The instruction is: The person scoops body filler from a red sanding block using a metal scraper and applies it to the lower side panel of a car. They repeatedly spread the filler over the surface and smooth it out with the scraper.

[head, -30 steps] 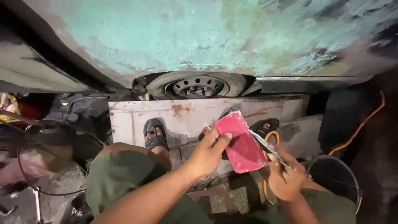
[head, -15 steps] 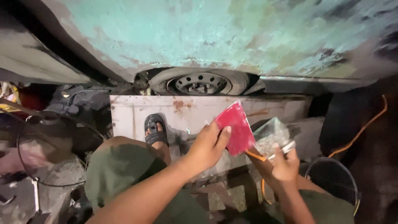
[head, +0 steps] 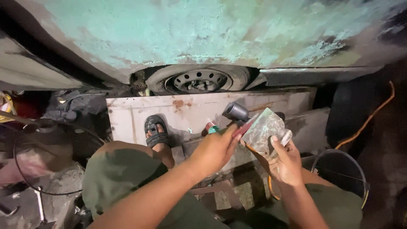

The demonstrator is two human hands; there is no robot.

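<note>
- Since half a second ago, we have turned the red spreader point(head: 244, 126) from flat-on to nearly edge-on, and the grey-smeared metal blade point(head: 266, 127) has come up to meet it.
- At twelve o'clock, the patchy teal car body point(head: 212, 34) fills the top of our view.
- Below it, a pale rust-spotted metal sheet point(head: 190, 111) lies across the middle, and our sandalled foot point(head: 156, 134) rests on it at nine o'clock from the hands.
- The wheel point(head: 197, 80) sits under the arch, at twelve o'clock from the sheet.
- A dark bucket point(head: 359, 178) stands at four o'clock, with an orange hose point(head: 369, 119) curling above it.
- Our left hand point(head: 215, 149) pinches the spreader, with the fingers closed tight on its lower edge.
- Our right hand point(head: 286, 163) grips the blade from below. Its thumb lies over the face and its fingers are curled shut behind.
- We judge that the step in hand is drawing the spreader's edge along the blade to work or gather the grey filler. The two meet just right of centre, at one o'clock from the left hand.
- Any further stroke calls for the blade held steady and the spreader kept edge to face against it.
- A small dark cylinder point(head: 235, 111) sits just beyond the spreader, but we cannot tell what it is.
</note>
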